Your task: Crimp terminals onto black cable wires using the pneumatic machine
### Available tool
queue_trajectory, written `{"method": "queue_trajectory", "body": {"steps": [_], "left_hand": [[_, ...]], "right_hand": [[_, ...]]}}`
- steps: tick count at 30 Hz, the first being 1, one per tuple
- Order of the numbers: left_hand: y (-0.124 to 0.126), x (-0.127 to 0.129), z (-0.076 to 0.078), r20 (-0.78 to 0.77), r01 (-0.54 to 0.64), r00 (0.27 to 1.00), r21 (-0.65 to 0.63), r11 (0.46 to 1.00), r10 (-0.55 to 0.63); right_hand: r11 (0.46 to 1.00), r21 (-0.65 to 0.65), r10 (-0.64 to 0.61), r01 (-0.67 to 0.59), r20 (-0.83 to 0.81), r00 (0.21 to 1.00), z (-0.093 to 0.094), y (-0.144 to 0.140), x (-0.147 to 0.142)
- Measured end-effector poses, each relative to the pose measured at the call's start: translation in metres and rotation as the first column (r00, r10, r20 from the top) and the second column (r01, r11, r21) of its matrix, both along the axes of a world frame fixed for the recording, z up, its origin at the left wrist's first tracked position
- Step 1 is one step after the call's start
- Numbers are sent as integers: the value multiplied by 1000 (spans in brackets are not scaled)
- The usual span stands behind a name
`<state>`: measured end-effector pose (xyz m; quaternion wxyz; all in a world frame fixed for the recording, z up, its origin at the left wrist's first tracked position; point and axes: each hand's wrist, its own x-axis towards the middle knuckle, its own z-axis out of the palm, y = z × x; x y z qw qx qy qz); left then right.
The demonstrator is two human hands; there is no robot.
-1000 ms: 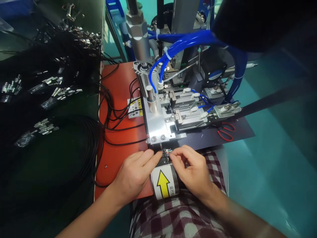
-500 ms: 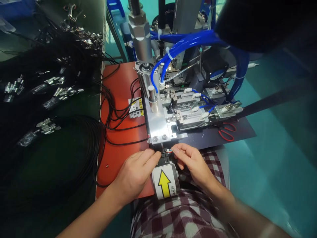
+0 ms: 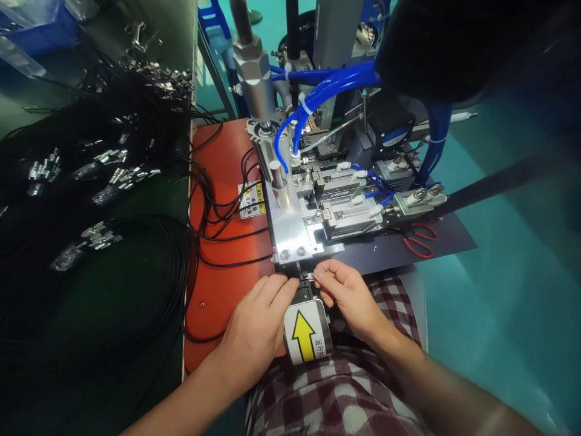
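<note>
My left hand [image 3: 261, 318] rests on the orange plate [image 3: 222, 200], its fingertips pinching a thin black cable at the front slot of the metal fixture [image 3: 295, 233]. My right hand [image 3: 347, 297] pinches the cable's small wire end [image 3: 310, 277] from the right, just under the fixture's front edge. Both hands meet above a cylinder with a yellow arrow label [image 3: 305, 333]. How the wire end sits in the slot is too small to tell.
Bundles of black cables with metal connectors [image 3: 113, 175] cover the dark table on the left. Blue air hoses [image 3: 318, 91] and a pneumatic cylinder [image 3: 254, 79] rise behind the fixture. Red-handled scissors [image 3: 420, 242] lie on the dark mat at the right. A checked cloth [image 3: 345, 387] covers my lap.
My right hand has shifted left, bringing the wire end closer to the fixture slot. My left hand stays pinched at the same spot. The view moved slightly.
</note>
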<state>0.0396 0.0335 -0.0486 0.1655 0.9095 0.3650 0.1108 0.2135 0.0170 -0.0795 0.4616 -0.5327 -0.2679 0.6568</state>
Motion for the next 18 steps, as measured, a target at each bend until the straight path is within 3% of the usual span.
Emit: {"method": "queue_trajectory", "body": {"steps": [7,13,18], "left_hand": [[6,1,2,25,5,1000,-17,1000,-5],[4,3,2,-16,9,1000,12,1000,-9],[4,5,1,-17,-1,1000,62,998,2]], "right_hand": [[997,67,14,-22,120,993,-2,-2,1],[997,-44,61,-63,-54,997,-4,3,6],[1000,-19,24,-24,-21,999,1,-1,5]]}}
